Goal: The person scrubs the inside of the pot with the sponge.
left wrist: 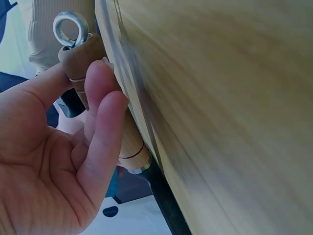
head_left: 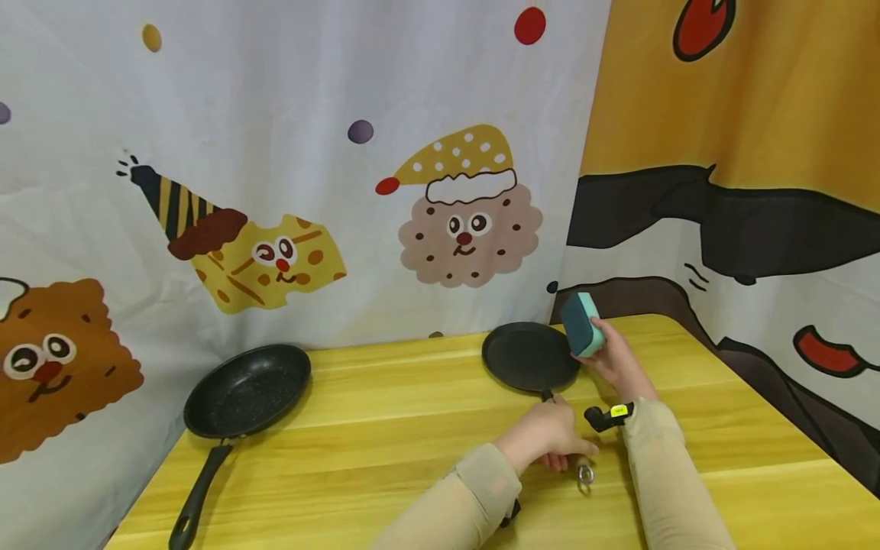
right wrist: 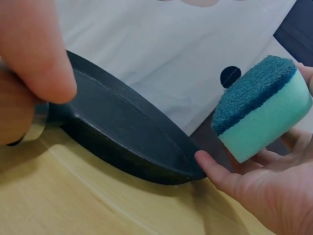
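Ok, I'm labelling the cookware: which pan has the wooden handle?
The flatter pan on the right: its wooden handle ends in a metal ring, while the deeper left pan has a black handle.

Between the frying pan (head_left: 247, 389) and the flat griddle (head_left: 525, 355), you can cross a broad lane of bare wooden tabletop (head_left: 371, 412). The printed curtain (head_left: 309, 99) bars you behind both; your left hand (head_left: 546, 431) blocks the wooden handle (left wrist: 132, 142), your right hand (head_left: 619, 364) and scouring sponge (right wrist: 264, 107) the griddle's right side.
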`<state>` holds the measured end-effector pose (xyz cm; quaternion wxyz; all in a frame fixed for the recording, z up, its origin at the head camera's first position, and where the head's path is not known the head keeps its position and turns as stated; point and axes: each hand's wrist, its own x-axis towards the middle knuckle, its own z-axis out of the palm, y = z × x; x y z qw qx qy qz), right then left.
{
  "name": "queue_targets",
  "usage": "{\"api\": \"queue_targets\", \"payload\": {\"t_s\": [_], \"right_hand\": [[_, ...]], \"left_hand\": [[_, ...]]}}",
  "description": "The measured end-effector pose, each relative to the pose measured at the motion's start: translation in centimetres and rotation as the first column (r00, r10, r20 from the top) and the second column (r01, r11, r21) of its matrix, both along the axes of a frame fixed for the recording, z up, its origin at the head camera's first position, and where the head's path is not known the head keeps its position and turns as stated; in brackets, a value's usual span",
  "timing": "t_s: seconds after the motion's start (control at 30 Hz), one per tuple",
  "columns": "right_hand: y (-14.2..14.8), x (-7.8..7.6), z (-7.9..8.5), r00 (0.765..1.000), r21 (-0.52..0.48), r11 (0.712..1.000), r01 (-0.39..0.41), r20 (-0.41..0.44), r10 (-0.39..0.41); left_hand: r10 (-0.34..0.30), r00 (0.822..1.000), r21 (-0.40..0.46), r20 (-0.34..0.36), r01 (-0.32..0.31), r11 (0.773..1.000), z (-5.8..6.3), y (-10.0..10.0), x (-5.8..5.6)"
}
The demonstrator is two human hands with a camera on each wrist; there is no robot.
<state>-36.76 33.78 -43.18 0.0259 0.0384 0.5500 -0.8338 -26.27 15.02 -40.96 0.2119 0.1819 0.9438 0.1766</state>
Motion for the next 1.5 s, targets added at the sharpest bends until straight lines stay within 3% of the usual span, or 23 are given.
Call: {"api": "queue_targets", "payload": {"t_s": [0.13,0.23,0.3,0.37,0.47,0.57,0.77,0.9,1.03,1.17,1.33,1.5], "right_hand": [[0.0,-0.1,-0.1,1.0,0.004,1.0,0.0,-0.011,0.0],[0.1,0.0,0.0,1.0,0.006,1.0,-0.003,-0.014,0.003],[0.0,0.0,0.0,1.0,0.019,1.0,0.001,-0.016,-0.001],[-0.1,0.0,0.1,1.0,0.03,1.0,0.007,-0.021,-0.006],[-0.4,0.1,0.3,0.999,0.039,0.999,0.02,-0.026,-0.019],[-0.8,0.1,0.5,0.999,0.046,0.998,0.038,-0.021,-0.037],[-2.1,0.1,0.9,1.0,0.122,0.992,0.014,-0.022,-0.011],[-3.4,0.1,1.3,0.996,0.187,0.982,-0.036,-0.076,0.05],[-4.5,0.1,2.3,0.989,0.241,0.969,-0.055,-0.122,0.086],[-5.4,-0.2,3.3,0.984,0.342,0.936,-0.08,-0.123,0.129],[-7.6,-1.3,4.6,0.97,0.455,0.884,-0.111,-0.143,0.195],[-12.2,-3.0,6.3,0.948,0.507,0.849,-0.149,-0.172,0.269]], "left_hand": [[-0.021,1.0,0.029,0.013,0.021,0.999,0.0,-0.3,-0.3],[-0.057,0.995,0.156,0.083,0.044,0.987,0.0,-1.3,-0.8],[-0.099,0.985,0.289,0.144,0.054,0.956,0.0,-2.4,-1.2],[-0.16,0.968,0.416,0.193,0.067,0.907,0.2,-3.7,-1.7],[-0.236,0.948,0.528,0.211,0.093,0.844,0.7,-5.9,-2.3],[-0.275,0.939,0.57,0.204,0.115,0.814,0.9,-8.2,-2.7],[-0.294,0.933,0.618,0.206,0.109,0.779,0.3,-12.4,-2.3],[-0.298,0.929,0.638,0.22,0.094,0.764,-0.2,-15.4,-1.7],[-0.271,0.937,0.629,0.222,0.075,0.774,0.6,-19.0,-1.2],[-0.217,0.95,0.602,0.223,0.041,0.798,1.9,-23.2,-0.7],[-0.122,0.966,0.567,0.227,-0.029,0.823,2.9,-29.8,-0.1],[0.014,0.98,0.568,0.2,-0.127,0.813,4.2,-37.6,1.0]]}}
